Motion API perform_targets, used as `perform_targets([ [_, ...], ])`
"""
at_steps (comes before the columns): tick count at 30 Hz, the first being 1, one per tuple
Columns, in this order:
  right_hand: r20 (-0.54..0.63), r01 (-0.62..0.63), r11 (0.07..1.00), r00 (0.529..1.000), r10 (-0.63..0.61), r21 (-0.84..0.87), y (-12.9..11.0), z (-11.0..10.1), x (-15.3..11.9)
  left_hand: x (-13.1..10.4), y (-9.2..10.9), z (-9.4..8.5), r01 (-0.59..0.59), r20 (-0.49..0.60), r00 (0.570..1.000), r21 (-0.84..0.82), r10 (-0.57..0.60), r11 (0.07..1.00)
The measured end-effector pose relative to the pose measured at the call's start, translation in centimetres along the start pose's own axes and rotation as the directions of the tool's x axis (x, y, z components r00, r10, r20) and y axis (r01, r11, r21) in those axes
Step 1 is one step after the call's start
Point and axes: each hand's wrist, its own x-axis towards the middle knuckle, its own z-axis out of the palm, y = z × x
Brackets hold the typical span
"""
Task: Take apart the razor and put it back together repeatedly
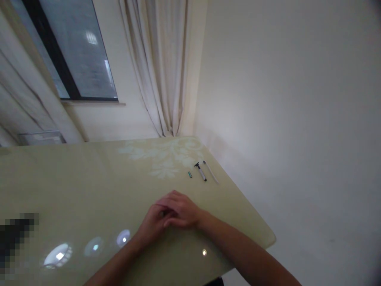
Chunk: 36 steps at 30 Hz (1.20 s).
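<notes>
My right hand [184,210] lies folded over my left hand [153,218] on the table, its fingers pressed together across the left hand's back. Most of my left fingers are hidden underneath, and no object shows in either hand. Past the hands, towards the right edge, lies a razor [202,173] with a grey-and-black handle and a dark head. To its left sits a small dark-and-green piece [189,174], which looks like a razor cartridge. On the razor's right is a white toothbrush [212,173] with a dark head. Neither hand touches these things.
The glossy pale-green table [89,178] has a light floral pattern near its far corner and reflects ceiling lights. A wall [291,139] runs along its right side. Curtains [160,67] and a window [80,51] stand behind. A pixelated dark shape [14,238] is at the left.
</notes>
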Motion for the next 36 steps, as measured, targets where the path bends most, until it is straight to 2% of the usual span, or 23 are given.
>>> perform_targets([
  [2,0.027,0.034,0.999,0.999,-0.033,-0.014,-0.7,0.7,0.2,-0.3,-0.4,0.0,-0.057,-0.041,0.997,0.032,0.058,0.998],
  [8,0.013,0.017,0.985,1.000,-0.015,-0.172,0.8,1.3,-0.6,0.4,-0.5,0.6,-0.201,0.048,0.979,0.074,0.198,0.977],
  [14,-0.003,0.015,0.954,1.000,-0.017,-0.299,1.7,1.8,-1.0,1.0,-0.3,0.3,-0.194,0.128,0.974,0.052,0.186,0.980],
  [20,-0.040,0.022,0.946,0.998,-0.037,-0.324,2.2,2.0,-1.0,1.5,-0.4,-0.7,-0.156,0.225,0.963,0.023,0.147,0.987],
  [24,-0.025,0.005,0.928,1.000,-0.015,-0.373,2.9,1.9,-1.2,1.5,-0.5,-0.7,-0.137,0.196,0.974,0.101,0.115,0.985],
  [28,0.010,-0.015,0.909,1.000,0.020,-0.416,3.8,1.9,-1.4,1.3,-0.5,-0.5,-0.174,0.193,0.971,0.180,0.138,0.968],
  [33,-0.018,-0.065,0.904,0.998,0.064,-0.423,4.7,2.2,-1.3,1.0,0.1,-0.2,-0.224,0.177,0.968,0.286,0.178,0.932],
  [36,-0.042,-0.082,0.915,0.997,0.071,-0.395,5.1,1.4,-1.3,1.1,0.2,-0.3,-0.207,0.119,0.977,0.328,0.177,0.922],
])
